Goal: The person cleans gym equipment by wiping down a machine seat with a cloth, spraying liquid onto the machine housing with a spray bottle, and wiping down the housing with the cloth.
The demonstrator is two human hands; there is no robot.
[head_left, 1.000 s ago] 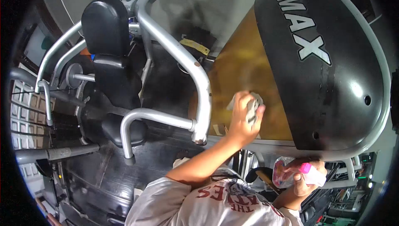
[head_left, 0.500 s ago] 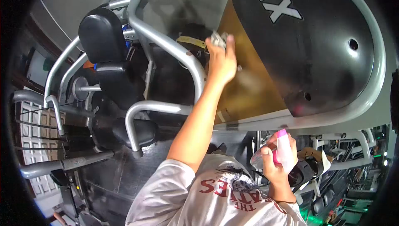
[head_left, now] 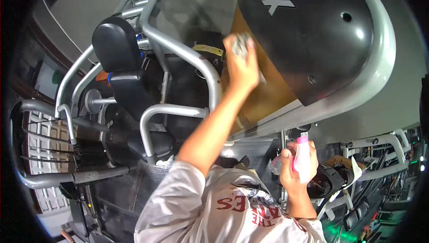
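My left hand (head_left: 245, 74) reaches forward, its fingers closed round a crumpled greyish-white cloth (head_left: 241, 45). In the view this cloth overlaps the edge of a brown panel (head_left: 272, 80) on a gym machine. Above and right of that panel is the machine's black cover (head_left: 317, 37), lettered in white. Lower down, near my body, my right hand (head_left: 292, 180) grips a spray bottle (head_left: 304, 160) with a pink nozzle and a clear body. The fingers behind the bottle are partly hidden.
To the left stands a machine with a black padded seat (head_left: 125, 80) and silver tube frame (head_left: 178, 48). A curved silver-white frame (head_left: 380, 64) edges the black cover. More gym equipment (head_left: 380, 151) stands at the lower right. Dark flooring (head_left: 129, 189) lies below.
The view has shifted, so the lettered machine sits further left and higher. My left hand, still holding the cloth, has turned slightly along the brown panel; the spray bottle is more upright.
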